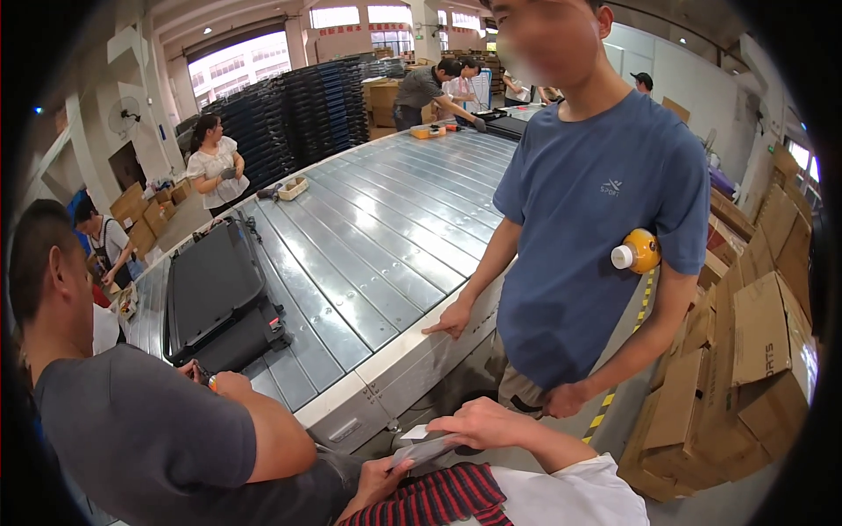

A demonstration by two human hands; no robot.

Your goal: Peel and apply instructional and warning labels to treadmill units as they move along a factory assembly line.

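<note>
Low in front of me, my left hand (379, 480) grips a crumpled piece of clear plastic film (426, 451). Just right of it, my right hand (487, 423) has its fingers bent, with the fingertips at a small white slip (415, 432) beside the film. Whether the slip is part of the film I cannot tell. Red-and-black striped cloth (430, 501) lies below my hands against my white clothing.
A metal-topped conveyor table (377, 228) bears a black treadmill-like frame (219, 294). At left, a person in dark grey (149, 412) works on it. Facing me, a person in blue (605, 202) touches the table edge, a bottle (645, 252) under one arm. Cardboard boxes (728, 386) stand right.
</note>
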